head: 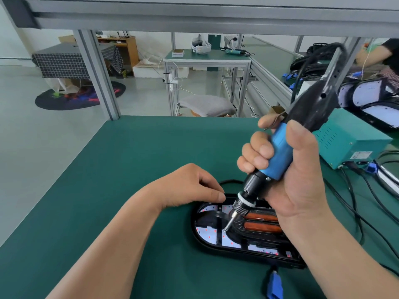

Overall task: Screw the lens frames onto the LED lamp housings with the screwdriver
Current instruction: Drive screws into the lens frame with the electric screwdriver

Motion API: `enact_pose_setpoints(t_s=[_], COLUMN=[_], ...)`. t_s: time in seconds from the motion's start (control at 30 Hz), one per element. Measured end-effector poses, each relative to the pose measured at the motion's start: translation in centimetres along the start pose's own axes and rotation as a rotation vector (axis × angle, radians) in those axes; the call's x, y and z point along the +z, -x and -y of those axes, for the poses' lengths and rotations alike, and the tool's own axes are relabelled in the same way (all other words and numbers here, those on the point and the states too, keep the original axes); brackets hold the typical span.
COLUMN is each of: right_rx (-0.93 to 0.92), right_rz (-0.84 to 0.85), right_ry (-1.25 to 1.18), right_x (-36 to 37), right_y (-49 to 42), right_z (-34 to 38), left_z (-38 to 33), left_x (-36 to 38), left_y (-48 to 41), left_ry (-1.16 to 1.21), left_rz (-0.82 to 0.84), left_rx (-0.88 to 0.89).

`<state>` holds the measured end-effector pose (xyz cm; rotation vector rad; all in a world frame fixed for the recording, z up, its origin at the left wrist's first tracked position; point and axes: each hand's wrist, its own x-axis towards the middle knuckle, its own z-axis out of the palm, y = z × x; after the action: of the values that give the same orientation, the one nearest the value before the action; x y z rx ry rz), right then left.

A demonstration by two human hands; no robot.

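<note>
One green surface (129, 169) carries a single LED lamp housing (237, 254), lens frame (219, 231) seated inside. Right hand (298, 180) grips the screwdriver (278, 156), bit down at mid-frame. Left hand (190, 188) pinches the housing's far rim. Judgement: fastening underway, screws driven unreadable.

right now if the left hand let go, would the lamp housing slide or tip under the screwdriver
Probably no tipping: the lamp housing lies flat and wide on the green mat. It might twist or slide a little, since the screwdriver presses off-centre at a slant and only the left hand steadies its edge.
</note>
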<state>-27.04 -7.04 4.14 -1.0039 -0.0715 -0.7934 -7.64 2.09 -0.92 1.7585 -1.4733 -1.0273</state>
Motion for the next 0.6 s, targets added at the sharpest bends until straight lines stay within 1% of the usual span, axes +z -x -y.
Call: enact_pose_setpoints(t_s=[0.17, 0.47, 0.6], right_rx=[0.042, 0.035, 0.054], right_rz=[0.075, 0.092, 0.13], right_ry=[-0.013, 0.003, 0.005], right_x=[0.47, 0.43, 0.53], right_y=[0.21, 0.33, 0.46], right_z=[-0.84, -1.0, -1.1], left_z=[-0.12, -0.29, -0.54], left_x=[0.23, 0.38, 0.39], left_y=[-0.09, -0.02, 0.16], left_ry=[-0.016, -0.004, 0.0], left_rz=[-0.015, -0.025, -0.017], left_rx=[0.003, 0.019, 0.025])
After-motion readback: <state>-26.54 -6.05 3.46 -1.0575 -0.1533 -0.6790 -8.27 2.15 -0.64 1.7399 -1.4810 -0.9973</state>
